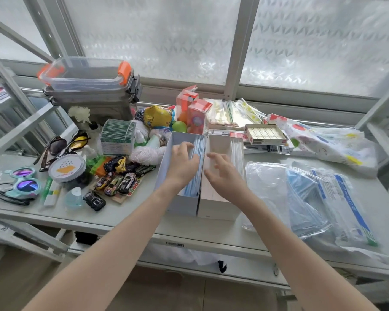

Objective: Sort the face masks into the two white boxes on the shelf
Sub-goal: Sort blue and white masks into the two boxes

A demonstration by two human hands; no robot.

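Blue face masks were stood on edge in the left white box, against which the left hand was laid, fingers relaxed. White masks were seen in the right white box, beneath the spread, empty right hand.

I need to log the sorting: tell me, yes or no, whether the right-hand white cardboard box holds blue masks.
No: the right white cardboard box holds white masks; the blue masks stand in the left white box.

My left hand covers part of the blue masks in the left box. Print on the plastic bags is too blurred to read.
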